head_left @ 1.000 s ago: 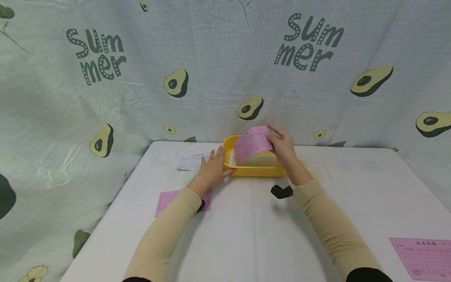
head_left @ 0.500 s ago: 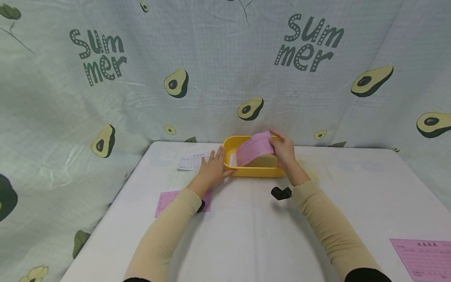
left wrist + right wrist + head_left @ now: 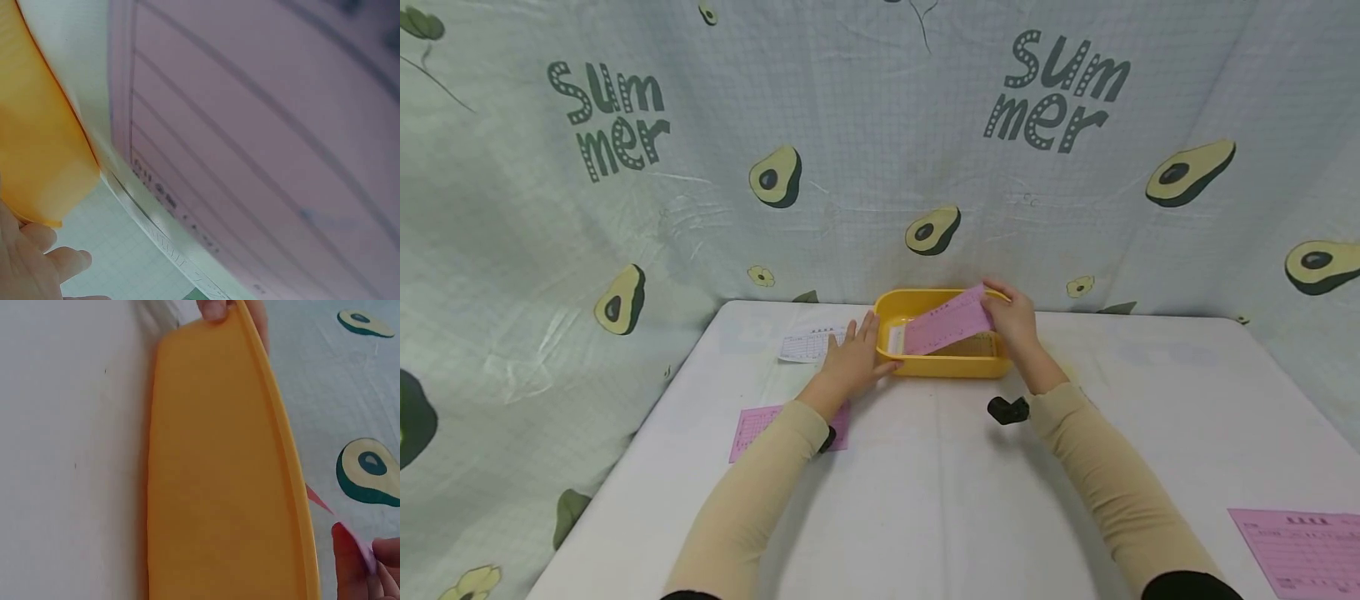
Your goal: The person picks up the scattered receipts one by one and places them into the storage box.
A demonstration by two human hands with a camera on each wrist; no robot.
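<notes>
Pinches one pink slip [image 3: 946,323] in the right hand [image 3: 1015,321] at the 3 o'clock end of one yellow tray [image 3: 951,367], slanted toward 8 o'clock into the tray. Touches the tray's 9 o'clock end with straight, spread fingers of the left hand [image 3: 850,358]. Around the tray on the tabletop [image 3: 887,517]: one white slip [image 3: 805,346] at 9 o'clock, two further pink slips [image 3: 754,429] [image 3: 1303,550] at 8 and 4. Inside, more paper [image 3: 976,345], number unclear. Holds both forearms [image 3: 752,492] [image 3: 1116,479] stretched forward from 7 and 5 o'clock.

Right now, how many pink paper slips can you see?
3: first slip, held by the right hand at the yellow tray; second slip, partly behind the left sleeve; third slip, lower right in the head view. Others may hide in the tray.
</notes>
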